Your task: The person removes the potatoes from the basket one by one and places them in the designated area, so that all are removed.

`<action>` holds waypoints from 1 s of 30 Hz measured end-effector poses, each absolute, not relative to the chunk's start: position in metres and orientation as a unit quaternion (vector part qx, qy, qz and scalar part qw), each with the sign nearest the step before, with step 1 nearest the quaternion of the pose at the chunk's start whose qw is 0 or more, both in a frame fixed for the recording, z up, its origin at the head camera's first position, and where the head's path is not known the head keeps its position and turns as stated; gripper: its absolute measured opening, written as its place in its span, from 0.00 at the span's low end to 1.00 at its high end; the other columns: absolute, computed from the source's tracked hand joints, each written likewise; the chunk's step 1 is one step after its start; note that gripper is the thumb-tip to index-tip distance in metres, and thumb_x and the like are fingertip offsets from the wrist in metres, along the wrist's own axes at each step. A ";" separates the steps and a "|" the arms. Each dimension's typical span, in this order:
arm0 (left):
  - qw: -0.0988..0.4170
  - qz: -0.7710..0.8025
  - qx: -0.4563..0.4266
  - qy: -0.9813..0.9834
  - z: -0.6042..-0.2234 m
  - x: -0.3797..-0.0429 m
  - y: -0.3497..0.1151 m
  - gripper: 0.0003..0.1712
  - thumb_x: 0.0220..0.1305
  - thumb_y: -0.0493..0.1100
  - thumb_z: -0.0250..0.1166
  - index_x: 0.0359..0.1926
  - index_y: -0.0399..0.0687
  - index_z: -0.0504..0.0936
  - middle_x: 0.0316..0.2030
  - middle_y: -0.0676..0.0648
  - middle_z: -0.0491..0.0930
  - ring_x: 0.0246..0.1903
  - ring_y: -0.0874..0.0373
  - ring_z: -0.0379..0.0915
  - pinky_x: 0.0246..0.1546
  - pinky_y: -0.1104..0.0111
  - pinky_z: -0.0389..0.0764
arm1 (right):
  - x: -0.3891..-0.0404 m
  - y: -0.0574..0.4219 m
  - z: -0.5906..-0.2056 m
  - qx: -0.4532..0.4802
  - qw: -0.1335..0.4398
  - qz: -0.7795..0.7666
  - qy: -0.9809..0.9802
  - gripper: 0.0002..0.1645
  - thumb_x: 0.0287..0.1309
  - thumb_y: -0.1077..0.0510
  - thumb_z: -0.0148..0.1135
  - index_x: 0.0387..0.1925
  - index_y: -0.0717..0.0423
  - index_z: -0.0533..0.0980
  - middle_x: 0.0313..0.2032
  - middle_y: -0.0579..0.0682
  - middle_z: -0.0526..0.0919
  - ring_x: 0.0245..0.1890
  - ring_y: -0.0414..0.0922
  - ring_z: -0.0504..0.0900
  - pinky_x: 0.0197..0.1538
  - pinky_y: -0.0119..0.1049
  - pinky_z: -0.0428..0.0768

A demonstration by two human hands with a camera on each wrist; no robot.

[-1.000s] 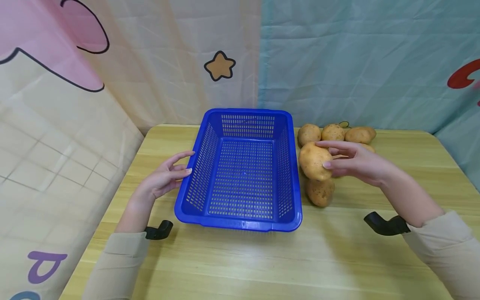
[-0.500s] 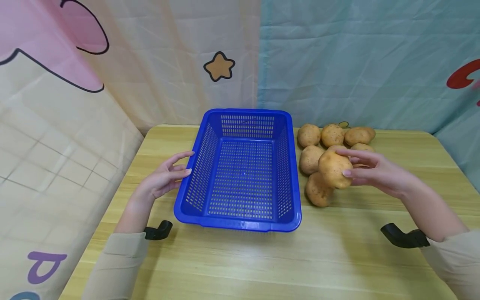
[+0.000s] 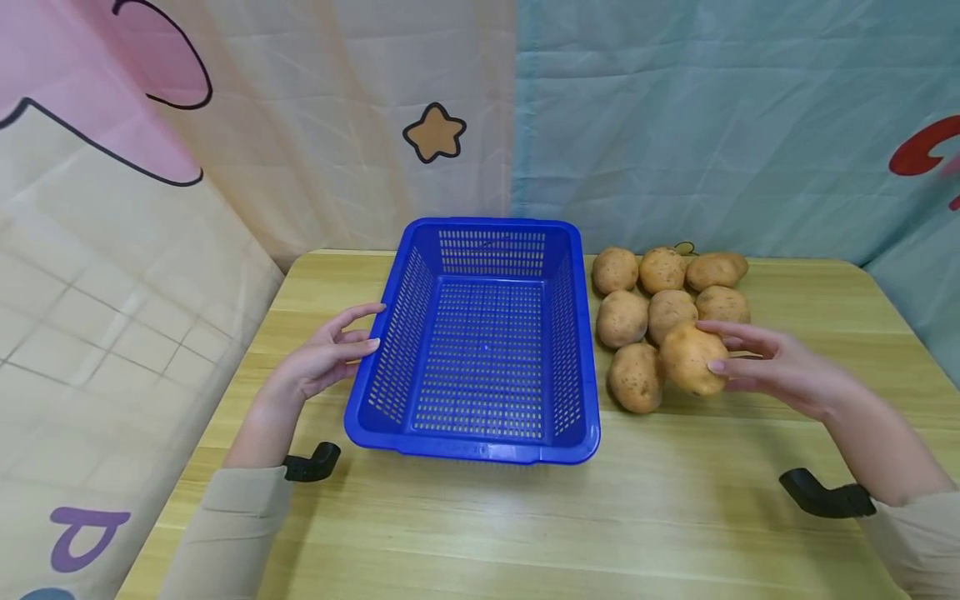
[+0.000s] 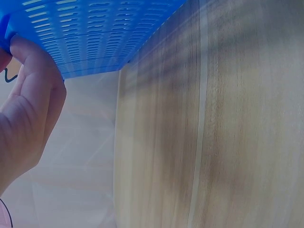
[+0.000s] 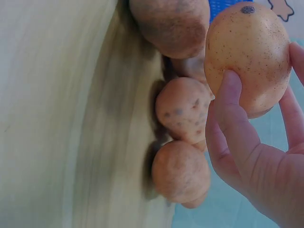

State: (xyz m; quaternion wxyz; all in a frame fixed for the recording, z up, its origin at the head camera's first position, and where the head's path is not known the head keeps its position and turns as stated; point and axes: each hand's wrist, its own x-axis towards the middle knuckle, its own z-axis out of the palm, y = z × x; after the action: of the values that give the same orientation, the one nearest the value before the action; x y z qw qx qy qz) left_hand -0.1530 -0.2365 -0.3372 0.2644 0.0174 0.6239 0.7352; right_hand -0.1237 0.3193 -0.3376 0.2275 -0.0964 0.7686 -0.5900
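In the head view my right hand (image 3: 772, 367) pinches a potato (image 3: 693, 360) between thumb and fingers, at the near right of the potato group. The right wrist view shows this potato (image 5: 247, 57) smooth and pale, with a dark spot at its end, held off the table. Several other potatoes (image 3: 622, 318) lie close together in rough rows right of the blue plastic basket (image 3: 480, 451). My left hand (image 3: 318, 358) holds the basket's left rim with thumb and fingers. In the left wrist view its fingers curl against the slotted outer wall (image 4: 95, 28).
The basket stands on a light wooden table (image 3: 480, 533), its inside showing only the slotted floor. A printed curtain (image 3: 675, 125) hangs right behind the table's back edge, and a tile-patterned sheet (image 3: 112, 333) runs along the left side.
My right hand has carried its potato right and toward me, away from the basket's right edge, uncovering potatoes behind it. The left hand and the basket have stayed in place.
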 end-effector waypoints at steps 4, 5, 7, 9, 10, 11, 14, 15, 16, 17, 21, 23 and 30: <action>0.263 0.735 0.019 0.624 -0.337 -0.153 -0.237 0.29 0.67 0.30 0.52 0.65 0.51 0.56 0.38 0.44 0.79 0.36 0.54 0.80 0.37 0.65 0.83 | -0.121 0.325 -0.345 -0.100 0.223 -0.585 0.773 0.31 0.64 0.67 0.51 0.68 0.48 0.61 0.60 0.64 0.50 0.44 0.38 0.78 0.43 0.36 0.81; 0.263 0.735 0.019 0.625 -0.337 -0.153 -0.237 0.29 0.67 0.30 0.52 0.65 0.51 0.56 0.38 0.44 0.79 0.35 0.54 0.80 0.37 0.65 0.83 | -0.120 0.326 -0.347 -0.100 0.223 -0.585 0.774 0.32 0.64 0.67 0.51 0.68 0.48 0.61 0.60 0.64 0.50 0.44 0.38 0.78 0.43 0.36 0.81; 0.262 0.734 0.019 0.626 -0.336 -0.153 -0.237 0.29 0.67 0.30 0.52 0.65 0.51 0.56 0.38 0.44 0.79 0.35 0.54 0.80 0.37 0.65 0.83 | -0.119 0.328 -0.351 -0.095 0.224 -0.585 0.774 0.32 0.64 0.67 0.52 0.68 0.48 0.61 0.60 0.65 0.50 0.45 0.38 0.78 0.43 0.36 0.81; 0.261 0.733 0.019 0.628 -0.336 -0.153 -0.237 0.29 0.67 0.31 0.52 0.65 0.51 0.56 0.38 0.45 0.79 0.35 0.54 0.80 0.37 0.65 0.83 | -0.117 0.330 -0.355 -0.088 0.227 -0.588 0.771 0.32 0.64 0.67 0.52 0.68 0.49 0.61 0.61 0.67 0.48 0.45 0.37 0.78 0.43 0.36 0.81; 0.261 0.733 0.018 0.628 -0.336 -0.153 -0.236 0.29 0.67 0.31 0.52 0.65 0.51 0.56 0.38 0.45 0.79 0.35 0.54 0.80 0.37 0.65 0.83 | -0.117 0.331 -0.357 -0.083 0.229 -0.590 0.770 0.32 0.64 0.66 0.53 0.68 0.49 0.61 0.62 0.69 0.47 0.45 0.37 0.78 0.43 0.36 0.81; 0.261 0.733 0.018 0.628 -0.336 -0.153 -0.236 0.29 0.67 0.31 0.52 0.65 0.51 0.56 0.38 0.45 0.79 0.35 0.54 0.80 0.37 0.65 0.83 | -0.116 0.331 -0.360 -0.077 0.232 -0.594 0.766 0.32 0.63 0.66 0.53 0.67 0.48 0.61 0.62 0.70 0.46 0.45 0.36 0.78 0.43 0.36 0.81; 0.261 0.733 0.019 0.628 -0.337 -0.152 -0.237 0.29 0.67 0.31 0.52 0.65 0.51 0.56 0.37 0.45 0.79 0.35 0.55 0.80 0.36 0.65 0.83 | -0.114 0.332 -0.365 -0.067 0.237 -0.604 0.758 0.32 0.63 0.66 0.54 0.67 0.47 0.62 0.63 0.74 0.42 0.45 0.35 0.77 0.43 0.35 0.81; 0.261 0.733 0.019 0.628 -0.337 -0.153 -0.237 0.29 0.67 0.30 0.52 0.65 0.51 0.57 0.37 0.45 0.79 0.35 0.55 0.80 0.36 0.65 0.83 | -0.114 0.333 -0.366 -0.066 0.238 -0.607 0.755 0.31 0.63 0.66 0.53 0.66 0.46 0.63 0.63 0.75 0.41 0.45 0.34 0.77 0.43 0.35 0.81; 0.261 0.734 0.018 0.627 -0.337 -0.152 -0.237 0.29 0.67 0.30 0.52 0.65 0.51 0.57 0.37 0.45 0.79 0.35 0.55 0.80 0.36 0.65 0.83 | -0.114 0.333 -0.368 -0.066 0.239 -0.610 0.753 0.31 0.63 0.66 0.53 0.66 0.46 0.64 0.63 0.76 0.40 0.45 0.34 0.77 0.43 0.35 0.81; 0.260 0.734 0.019 0.627 -0.338 -0.152 -0.237 0.28 0.67 0.30 0.52 0.65 0.51 0.57 0.37 0.46 0.79 0.34 0.55 0.80 0.36 0.66 0.83 | -0.114 0.333 -0.369 -0.067 0.239 -0.612 0.751 0.31 0.64 0.67 0.53 0.66 0.45 0.64 0.63 0.77 0.40 0.45 0.34 0.77 0.43 0.35 0.81; 0.257 0.731 0.022 0.632 -0.337 -0.151 -0.237 0.28 0.67 0.30 0.52 0.65 0.51 0.57 0.36 0.46 0.80 0.34 0.55 0.80 0.36 0.65 0.83 | -0.115 0.333 -0.375 -0.065 0.236 -0.619 0.746 0.30 0.64 0.67 0.53 0.64 0.43 0.66 0.62 0.78 0.42 0.44 0.34 0.77 0.42 0.36 0.81; 0.256 0.727 0.026 0.636 -0.337 -0.151 -0.237 0.29 0.67 0.30 0.52 0.65 0.50 0.56 0.36 0.46 0.80 0.34 0.55 0.80 0.36 0.65 0.83 | -0.115 0.332 -0.378 -0.062 0.236 -0.622 0.744 0.30 0.63 0.68 0.53 0.64 0.42 0.67 0.62 0.77 0.42 0.44 0.34 0.77 0.42 0.37 0.82; 0.251 0.727 0.035 0.638 -0.338 -0.152 -0.237 0.29 0.68 0.30 0.51 0.67 0.49 0.56 0.37 0.46 0.80 0.35 0.55 0.80 0.37 0.65 0.82 | -0.116 0.332 -0.382 -0.056 0.236 -0.627 0.740 0.30 0.63 0.67 0.53 0.64 0.41 0.67 0.60 0.72 0.46 0.43 0.37 0.78 0.42 0.38 0.82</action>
State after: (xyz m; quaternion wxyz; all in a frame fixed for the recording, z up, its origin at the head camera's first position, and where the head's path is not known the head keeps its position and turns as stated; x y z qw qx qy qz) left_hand -0.1519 -0.2374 -0.3383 0.2506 0.0346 0.6379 0.7274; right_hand -0.1156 0.3319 -0.3822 0.2363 -0.0560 0.7404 -0.6268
